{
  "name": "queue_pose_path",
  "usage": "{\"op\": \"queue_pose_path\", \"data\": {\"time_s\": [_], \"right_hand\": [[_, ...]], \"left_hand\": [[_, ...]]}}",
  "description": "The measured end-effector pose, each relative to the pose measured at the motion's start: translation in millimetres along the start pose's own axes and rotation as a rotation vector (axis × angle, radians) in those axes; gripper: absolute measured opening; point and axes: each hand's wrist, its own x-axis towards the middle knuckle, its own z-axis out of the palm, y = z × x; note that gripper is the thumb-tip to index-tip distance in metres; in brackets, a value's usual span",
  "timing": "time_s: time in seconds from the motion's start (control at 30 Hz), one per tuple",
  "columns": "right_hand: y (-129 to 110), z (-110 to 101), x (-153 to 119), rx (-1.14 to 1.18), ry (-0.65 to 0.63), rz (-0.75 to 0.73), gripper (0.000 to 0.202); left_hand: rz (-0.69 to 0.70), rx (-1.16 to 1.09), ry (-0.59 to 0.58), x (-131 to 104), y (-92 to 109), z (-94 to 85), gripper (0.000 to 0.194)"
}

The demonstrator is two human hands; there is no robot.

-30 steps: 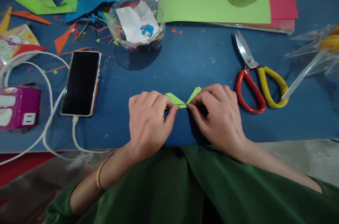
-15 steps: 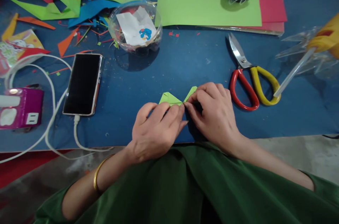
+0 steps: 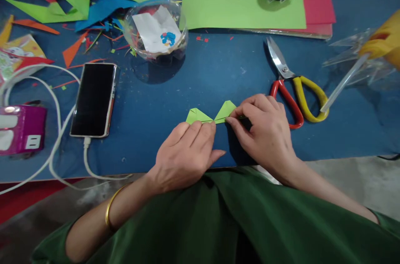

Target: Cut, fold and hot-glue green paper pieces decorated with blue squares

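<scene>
At the frame's centre, the folded green paper point(image 3: 224, 111) is pressed by the left hand point(image 3: 186, 153), fingers together, thumb apart; its right end, partly hidden, appears pinched between the fingers of the right hand point(image 3: 266, 128).

Scuffed blue surface point(image 3: 200, 74) spans most of the view; mottled grey floor point(image 3: 346, 174) shows beyond its near edge. Light is dim and uneven.

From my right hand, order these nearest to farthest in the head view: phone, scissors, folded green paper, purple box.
1. Folded green paper: pinched in the right hand.
2. Scissors: just beyond the hand, rightward.
3. Phone: well to the left.
4. Purple box: left, beyond the phone.
</scene>
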Motion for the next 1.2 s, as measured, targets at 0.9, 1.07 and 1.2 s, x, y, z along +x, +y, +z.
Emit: {"op": "queue_pose_path", "data": {"time_s": [0.9, 1.07, 1.2], "right_hand": [[20, -32, 1, -0.397, 0.075, -0.081, 0.016], [7, -22, -21, -0.158, 0.120, -0.415, 0.029], [1, -7, -33, -0.142, -0.039, -0.525, 0.045]], "left_hand": [[0.020, 0.018, -0.069, 3, 3, -2.2, 0.051], [-0.006, 0.018, -0.063, 2, 5, -1.6, 0.050], [-0.028, 0.015, -0.049, 0, 7, -1.1, 0.047]]}}
